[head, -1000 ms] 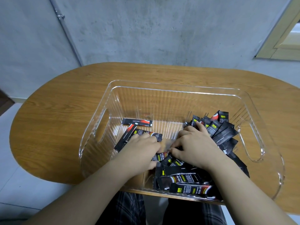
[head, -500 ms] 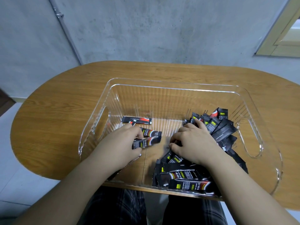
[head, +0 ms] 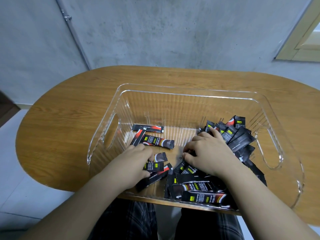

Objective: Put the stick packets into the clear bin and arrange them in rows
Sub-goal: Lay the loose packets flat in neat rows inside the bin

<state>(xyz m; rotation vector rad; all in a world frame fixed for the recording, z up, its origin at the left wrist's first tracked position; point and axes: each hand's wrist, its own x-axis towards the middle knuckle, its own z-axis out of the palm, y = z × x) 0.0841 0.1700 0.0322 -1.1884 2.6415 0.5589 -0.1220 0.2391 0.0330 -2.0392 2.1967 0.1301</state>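
Observation:
A clear plastic bin point(head: 190, 90) with cut-out handles stands on the wooden table. Both my hands are inside it. A loose heap of black stick packets point(head: 237, 135) fills its right half and near side. Three separate packets point(head: 157, 141) lie on the floor at the far left. My left hand point(head: 136, 163) grips a few black packets point(head: 154, 167) near the bin's left front. My right hand point(head: 207, 151) rests on the heap with its fingers curled down into the packets; whether it holds one is hidden.
The oval wooden table point(head: 69, 118) stands against a grey concrete wall point(head: 155, 32). A thin pipe point(head: 72, 32) runs down the wall at the left. My legs in plaid trousers point(head: 131, 220) show below the table's near edge.
My left hand has drawn back toward me from the far-left packets, carrying a few packets with it. My right hand has stayed on the heap.

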